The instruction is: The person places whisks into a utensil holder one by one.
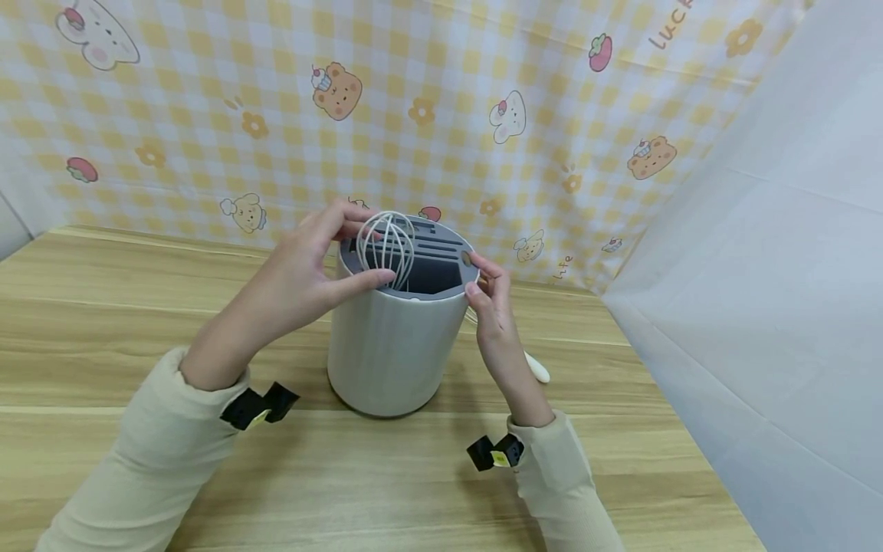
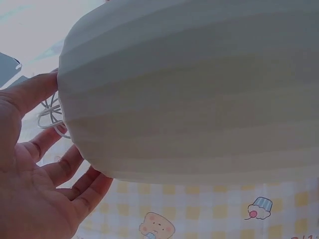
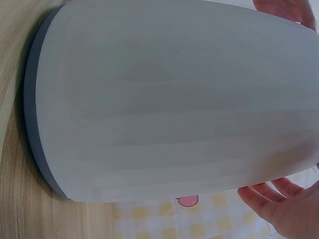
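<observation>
A white utensil holder point(image 1: 393, 356) with a grey slotted top point(image 1: 441, 245) stands on the wooden table. A wire whisk point(image 1: 388, 249) rises balloon end up from the large opening; its handle is hidden inside. My left hand point(image 1: 297, 280) grips the holder's rim on the left, thumb at the front and fingers toward the back, around the whisk's wires. On the opposite side my right hand point(image 1: 493, 310) holds the rim between thumb and fingers. The left wrist view shows the fingertips along the rim of the white wall point(image 2: 189, 99). The grey base point(image 3: 31, 99) meets the table in the right wrist view.
Behind my right wrist lies a utensil with a white handle point(image 1: 537, 368), partly hidden, with thin wires showing near the holder. A yellow checked cloth point(image 1: 428, 115) hangs behind the table point(image 1: 90, 330). A white sheet point(image 1: 752, 253) borders the right side.
</observation>
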{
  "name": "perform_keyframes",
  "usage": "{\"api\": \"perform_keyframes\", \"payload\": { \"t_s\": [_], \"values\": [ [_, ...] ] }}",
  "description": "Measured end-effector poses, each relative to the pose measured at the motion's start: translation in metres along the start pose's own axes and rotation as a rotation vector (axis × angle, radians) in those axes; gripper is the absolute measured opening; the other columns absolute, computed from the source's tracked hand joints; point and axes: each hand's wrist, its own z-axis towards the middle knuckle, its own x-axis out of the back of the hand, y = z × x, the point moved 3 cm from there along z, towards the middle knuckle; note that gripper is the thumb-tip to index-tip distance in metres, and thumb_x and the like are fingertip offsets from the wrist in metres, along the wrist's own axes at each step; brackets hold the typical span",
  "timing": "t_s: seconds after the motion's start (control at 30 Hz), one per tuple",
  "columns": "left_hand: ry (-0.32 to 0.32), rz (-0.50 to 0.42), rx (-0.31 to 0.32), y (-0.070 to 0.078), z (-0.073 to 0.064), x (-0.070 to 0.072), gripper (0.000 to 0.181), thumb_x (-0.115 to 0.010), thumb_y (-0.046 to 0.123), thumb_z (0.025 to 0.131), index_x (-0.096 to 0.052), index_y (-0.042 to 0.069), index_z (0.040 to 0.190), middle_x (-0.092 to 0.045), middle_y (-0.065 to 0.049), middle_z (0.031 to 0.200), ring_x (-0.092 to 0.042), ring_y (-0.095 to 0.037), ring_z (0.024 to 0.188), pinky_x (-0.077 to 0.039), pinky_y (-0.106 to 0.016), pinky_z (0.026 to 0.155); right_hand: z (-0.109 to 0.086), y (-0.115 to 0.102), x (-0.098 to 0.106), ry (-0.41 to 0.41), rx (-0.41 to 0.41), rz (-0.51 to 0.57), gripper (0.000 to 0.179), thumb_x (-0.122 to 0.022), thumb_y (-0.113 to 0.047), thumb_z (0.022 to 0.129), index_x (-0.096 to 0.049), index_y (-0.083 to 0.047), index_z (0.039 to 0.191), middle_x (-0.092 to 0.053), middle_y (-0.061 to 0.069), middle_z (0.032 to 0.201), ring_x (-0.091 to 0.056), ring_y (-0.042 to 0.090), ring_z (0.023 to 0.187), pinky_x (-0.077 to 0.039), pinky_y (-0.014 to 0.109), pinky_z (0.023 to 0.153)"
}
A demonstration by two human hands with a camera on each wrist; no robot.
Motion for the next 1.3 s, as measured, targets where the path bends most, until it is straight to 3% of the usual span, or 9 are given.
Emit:
{"api": "perform_keyframes", "payload": {
  "t_s": [0.7,0.9,1.07,1.3],
  "values": [
    [-0.041,-0.002,0.023,-0.0009,-0.0002,-0.0001,0.050,-0.071,0.026,0.082,-0.048,0.009,0.122,-0.058,-0.007,0.123,-0.047,-0.025,0.116,-0.038,-0.052,0.098,-0.0008,-0.0012,-0.0010,-0.003,0.007,0.007,0.050,-0.036,-0.027,0.093,-0.027,-0.009,0.138,-0.030,0.011,0.141,-0.035,0.025,0.120,-0.031,0.049,0.107],
    [-0.029,0.007,-0.009,-0.0003,-0.0002,0.0005,0.053,-0.072,0.026,0.082,-0.048,0.011,0.126,-0.062,-0.007,0.115,-0.046,-0.024,0.115,-0.037,-0.051,0.097,0.0001,0.0006,0.0000,-0.003,0.006,-0.001,0.050,-0.036,-0.029,0.093,-0.027,-0.010,0.138,-0.029,0.010,0.142,-0.035,0.025,0.122,-0.030,0.050,0.108],
    [-0.023,0.031,-0.038,-0.0004,-0.0011,0.0014,0.061,-0.072,0.025,0.081,-0.044,0.014,0.134,-0.058,-0.009,0.117,-0.047,-0.023,0.112,-0.040,-0.047,0.095,-0.0006,-0.0002,-0.0007,-0.004,0.008,-0.005,0.049,-0.036,-0.028,0.093,-0.027,-0.010,0.138,-0.030,0.011,0.143,-0.035,0.025,0.122,-0.030,0.050,0.108],
    [0.009,-0.084,-0.084,0.0005,-0.0033,0.0064,0.057,-0.067,0.021,0.086,-0.043,0.018,0.137,-0.051,-0.006,0.133,-0.046,-0.022,0.121,-0.036,-0.046,0.106,-0.0017,0.0012,-0.0003,-0.004,0.004,-0.013,0.050,-0.037,-0.030,0.093,-0.027,-0.011,0.138,-0.030,0.009,0.142,-0.035,0.024,0.123,-0.030,0.050,0.108]
  ]
}}
